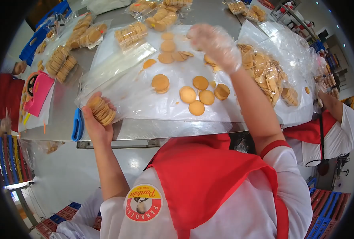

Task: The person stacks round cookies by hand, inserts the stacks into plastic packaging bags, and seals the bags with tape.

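Note:
My left hand [99, 119], at the table's front edge, is closed around a stack of round flat cookies [101, 110]; clear plastic shows around it. My right hand [217, 46], in a clear plastic glove, is over the far middle of the white sheet. Its fingers are curled and a little blurred, and what they hold, if anything, is hidden. Beneath and beside it lie loose cookies [168, 46]. Nearer me are more loose cookies [187, 95], some stacked. Flat clear plastic bags [117, 69] lie between my hands.
Right of my arm, a large clear bag [290, 49] spills a heap of cookies [264, 69]. Filled cookie packs [131, 35] stand at the back and left. A pink item [39, 93] and a blue cloth [77, 124] lie left. Co-workers' arms [330, 104] show at both sides.

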Available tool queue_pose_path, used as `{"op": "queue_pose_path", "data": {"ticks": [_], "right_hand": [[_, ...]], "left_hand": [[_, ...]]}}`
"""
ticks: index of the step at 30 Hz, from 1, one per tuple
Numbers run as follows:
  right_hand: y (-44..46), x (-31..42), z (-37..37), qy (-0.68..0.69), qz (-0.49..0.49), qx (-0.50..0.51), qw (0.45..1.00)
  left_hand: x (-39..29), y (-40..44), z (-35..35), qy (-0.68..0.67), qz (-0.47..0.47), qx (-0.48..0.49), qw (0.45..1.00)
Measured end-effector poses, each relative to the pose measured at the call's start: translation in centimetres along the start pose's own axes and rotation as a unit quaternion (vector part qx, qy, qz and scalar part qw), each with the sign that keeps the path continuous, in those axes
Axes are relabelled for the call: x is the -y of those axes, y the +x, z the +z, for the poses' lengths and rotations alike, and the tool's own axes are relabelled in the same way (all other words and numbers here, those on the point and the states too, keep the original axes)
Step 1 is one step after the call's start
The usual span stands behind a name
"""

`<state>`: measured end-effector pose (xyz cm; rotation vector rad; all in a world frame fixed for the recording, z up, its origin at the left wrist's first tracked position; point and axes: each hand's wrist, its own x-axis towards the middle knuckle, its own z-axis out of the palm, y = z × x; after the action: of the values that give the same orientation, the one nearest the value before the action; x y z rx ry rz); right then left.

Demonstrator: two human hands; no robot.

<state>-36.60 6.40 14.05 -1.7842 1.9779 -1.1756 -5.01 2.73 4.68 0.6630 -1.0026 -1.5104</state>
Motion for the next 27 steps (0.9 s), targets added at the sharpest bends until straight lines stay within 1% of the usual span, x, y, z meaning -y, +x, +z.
{"op": "queue_pose_path", "data": {"ticks": [1, 2, 3, 4, 7, 11, 13, 16, 18, 20, 21, 22, 25, 27], "right_hand": [[0.6, -0.3, -1.2, 0.006, 0.081, -0.024, 0.996], [2.0, -2.3, -1.7, -0.136, 0.043, -0.017, 0.990], [3.9, -5.2, -1.7, -0.276, 0.004, -0.010, 0.961], [4.8, -6.9, -1.5, -0.410, -0.034, -0.002, 0.912], [4.4, -6.7, -0.1, -0.415, 0.006, 0.107, 0.904], [4.2, -6.4, 1.2, -0.424, -0.004, 0.148, 0.893], [2.9, -3.7, 1.5, -0.412, 0.003, 0.150, 0.899], [2.1, -3.2, 1.9, -0.384, -0.052, 0.168, 0.906], [1.0, -1.4, 0.0, -0.283, -0.025, 0.136, 0.949], [0.1, -0.8, -1.8, -0.089, 0.025, 0.126, 0.988], [-0.3, -1.1, -2.6, 0.054, 0.062, 0.127, 0.988], [-0.6, -1.1, -3.2, 0.195, 0.096, 0.125, 0.968], [-2.4, -0.4, -2.8, 0.264, 0.046, 0.024, 0.963], [-3.2, -0.8, -2.9, 0.290, 0.019, 0.045, 0.956]], "left_hand": [[0.0, 0.1, -0.3, -0.002, -0.006, 0.004, 1.000], [0.1, 0.2, -0.6, -0.006, -0.012, 0.009, 1.000], [0.2, 0.3, -0.8, -0.009, -0.016, 0.014, 1.000], [0.2, 0.3, -0.7, -0.011, -0.014, 0.019, 1.000], [0.1, 0.2, -0.7, -0.015, -0.007, 0.023, 1.000], [0.2, 0.1, -0.4, -0.007, -0.004, 0.019, 1.000], [0.1, 0.2, -0.3, -0.001, -0.008, 0.017, 1.000], [0.0, 0.2, 0.1, -0.005, -0.012, 0.012, 1.000], [0.1, 0.1, 0.0, -0.001, -0.008, 0.015, 1.000], [-0.1, 0.0, -0.1, -0.001, -0.014, 0.019, 1.000], [-0.1, 0.0, 0.0, -0.002, -0.017, 0.023, 1.000], [-0.1, 0.0, 0.0, -0.003, -0.016, 0.028, 0.999], [0.1, 0.1, -0.1, -0.004, -0.015, 0.036, 0.999], [-0.1, 0.0, 0.1, 0.004, -0.021, 0.028, 0.999]]}}
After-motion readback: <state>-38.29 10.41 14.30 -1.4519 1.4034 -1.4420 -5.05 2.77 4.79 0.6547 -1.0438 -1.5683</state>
